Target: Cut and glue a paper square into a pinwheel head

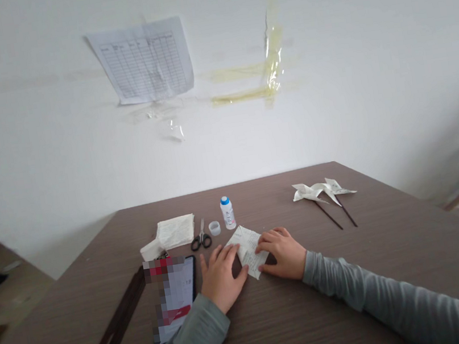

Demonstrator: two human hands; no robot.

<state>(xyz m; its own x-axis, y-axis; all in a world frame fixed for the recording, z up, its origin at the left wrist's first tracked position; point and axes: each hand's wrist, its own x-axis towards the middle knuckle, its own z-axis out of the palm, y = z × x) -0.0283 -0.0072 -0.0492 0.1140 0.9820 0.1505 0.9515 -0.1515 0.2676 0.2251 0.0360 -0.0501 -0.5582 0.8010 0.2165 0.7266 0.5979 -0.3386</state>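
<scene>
A small printed sheet of paper [251, 256] lies on the table between my hands, turned like a diamond, with a flap or crease on its left side. My left hand [221, 276] holds the left edge, its fingertips and thumb on the paper. On the opposite side, my right hand [283, 253] has the right edge, thumb below and fingers above. Just beyond the paper stands a white glue bottle [228, 215] with a blue top. Near it are a translucent round cap or ring [214, 229] and black-handled scissors [200, 239].
A stack of paper squares [177, 231] lies at the back left. A phone [174, 304] sits beside my left forearm, with dark thin sticks [118, 321] left of it. Two paper pinwheels [322, 189] on sticks lie at the right. A white wall [247, 146] borders the table [311, 315].
</scene>
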